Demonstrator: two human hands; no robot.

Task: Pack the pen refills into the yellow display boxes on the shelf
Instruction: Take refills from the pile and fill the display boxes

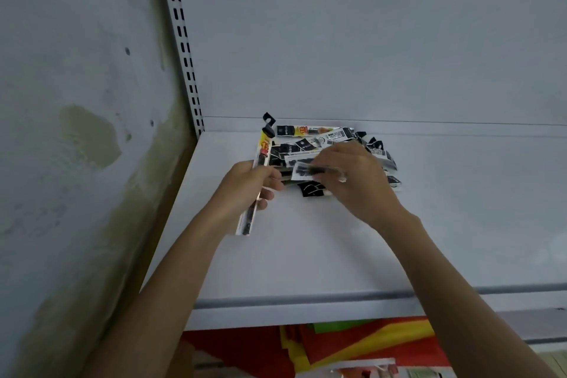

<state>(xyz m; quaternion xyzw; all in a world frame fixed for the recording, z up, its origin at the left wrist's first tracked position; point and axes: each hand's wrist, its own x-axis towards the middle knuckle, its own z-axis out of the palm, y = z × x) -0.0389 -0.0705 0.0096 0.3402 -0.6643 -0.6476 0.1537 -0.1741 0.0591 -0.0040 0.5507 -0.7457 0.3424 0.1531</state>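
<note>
Forearms rise from the lower edge of the frame to a white shelf [306,255].

Left hand [245,182], centre-left: fingers curled round a long refill packet [247,224], gripped near its middle, slanted, black hang tab at the top end.

Right hand [365,184], centre-right: fingertips pinch a second packet [306,169] just above the pile; somewhat blurred, so the exact grip is unclear.

Pile of refill packets [325,138]: loose heap at the back of the shelf, against the rear panel [368,40], packets crossing at all angles, tabs sticking out.

Yellow display boxes: none seen on this shelf. Red, yellow and green shapes [368,344] show under the shelf at the bottom of the frame; what they are I cannot tell.

Risks, as I judge them:
- Glossy packets overlap; lifting one is likely to drag neighbours and spread the heap toward the front lip.
- Hang tabs could hook one another, so a tug brings up two at once.
- Mid-length grip on the long packet lets it pivot or slide out if the left fingers loosen.
- With no box in sight, packets gathered in the hands have nowhere close to go; a full handful may fan out and drop.
</note>
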